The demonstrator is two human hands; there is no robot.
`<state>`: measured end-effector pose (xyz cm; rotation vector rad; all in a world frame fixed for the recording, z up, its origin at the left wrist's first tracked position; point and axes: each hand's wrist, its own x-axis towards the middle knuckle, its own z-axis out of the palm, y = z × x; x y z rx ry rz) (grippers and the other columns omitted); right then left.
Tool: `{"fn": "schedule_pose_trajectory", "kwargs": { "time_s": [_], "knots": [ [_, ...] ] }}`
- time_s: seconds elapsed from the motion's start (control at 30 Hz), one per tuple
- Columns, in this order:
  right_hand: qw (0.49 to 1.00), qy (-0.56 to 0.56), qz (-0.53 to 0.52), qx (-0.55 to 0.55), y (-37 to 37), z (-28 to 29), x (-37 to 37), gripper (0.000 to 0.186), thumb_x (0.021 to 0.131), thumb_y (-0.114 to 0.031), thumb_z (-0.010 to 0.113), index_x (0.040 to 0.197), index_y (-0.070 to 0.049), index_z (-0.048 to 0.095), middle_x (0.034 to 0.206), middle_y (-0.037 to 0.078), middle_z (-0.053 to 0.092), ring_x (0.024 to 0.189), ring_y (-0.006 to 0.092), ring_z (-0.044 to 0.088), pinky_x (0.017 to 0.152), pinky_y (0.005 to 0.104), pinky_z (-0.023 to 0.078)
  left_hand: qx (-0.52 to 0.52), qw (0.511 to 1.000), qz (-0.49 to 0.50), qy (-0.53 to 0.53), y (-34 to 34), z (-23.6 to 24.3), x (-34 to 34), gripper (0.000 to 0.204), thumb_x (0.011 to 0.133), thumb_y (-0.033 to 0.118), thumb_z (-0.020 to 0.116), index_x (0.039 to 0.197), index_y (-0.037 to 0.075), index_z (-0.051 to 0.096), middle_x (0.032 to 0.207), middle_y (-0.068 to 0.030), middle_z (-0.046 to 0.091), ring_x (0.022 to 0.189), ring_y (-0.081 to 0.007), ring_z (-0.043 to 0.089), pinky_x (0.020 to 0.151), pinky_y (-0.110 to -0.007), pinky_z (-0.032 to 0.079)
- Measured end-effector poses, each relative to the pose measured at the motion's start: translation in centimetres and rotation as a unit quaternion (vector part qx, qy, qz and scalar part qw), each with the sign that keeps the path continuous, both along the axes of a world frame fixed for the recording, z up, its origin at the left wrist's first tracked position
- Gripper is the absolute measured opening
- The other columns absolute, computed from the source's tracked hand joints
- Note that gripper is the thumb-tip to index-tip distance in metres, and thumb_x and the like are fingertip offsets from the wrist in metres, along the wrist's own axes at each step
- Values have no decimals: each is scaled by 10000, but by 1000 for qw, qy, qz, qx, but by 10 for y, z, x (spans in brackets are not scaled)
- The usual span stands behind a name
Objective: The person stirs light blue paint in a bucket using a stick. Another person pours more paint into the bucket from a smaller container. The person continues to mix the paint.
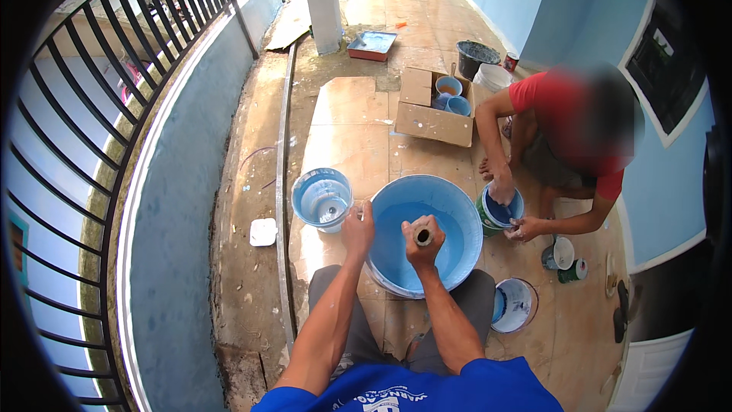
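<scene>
A large round bucket (467, 197) of light blue paint stands between my knees. My right hand (425, 243) is wrapped round the top of an upright hollow tube (422, 236), held over the middle of the paint; its lower end is hidden. On the bucket's left rim, my left hand (358, 230) is closed. Just left of that hand is a smaller pail (322, 197), blue-smeared inside, with a little liquid in the bottom. At the right, a co-worker in a red shirt (560, 99) crouches with both hands at a green paint can (497, 214) with blue paint inside.
An open cardboard box (433, 123) holding blue-stained cups lies ahead. Farther off are a paint tray (372, 45) and a black bucket (477, 53). A white paint-stained pail (517, 307) stands by my right knee. A metal strip (283, 183) and black railing (84, 130) run along the left.
</scene>
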<state>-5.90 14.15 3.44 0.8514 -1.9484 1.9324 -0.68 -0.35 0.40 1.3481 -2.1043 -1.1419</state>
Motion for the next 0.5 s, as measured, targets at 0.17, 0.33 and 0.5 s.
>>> {"fn": "schedule_pose_trajectory", "kwargs": {
  "time_s": [0.17,0.33,0.5],
  "knots": [
    [990,-78,112,-23,7,2,29,264,838,13,741,753,-67,504,634,45,586,551,126,542,560,301,457,-1,1000,-13,1,0,4,3,606,1012,557,508,1086,-7,718,1013,-294,728,999,-483,689,865,-556,518],
    [966,-137,217,-22,54,1,36,247,840,28,714,738,-61,507,625,38,597,561,92,539,549,283,444,-5,1000,-2,12,3,6,4,589,1010,542,520,1066,-13,711,1006,-286,732,1006,-468,697,883,-534,515],
    [955,-225,192,-15,92,14,-10,209,841,17,695,735,-44,526,616,29,590,559,94,560,536,282,442,15,1000,0,0,3,7,3,594,1008,541,533,1097,-19,710,1023,-287,733,1024,-465,696,897,-526,516]
  ]
}}
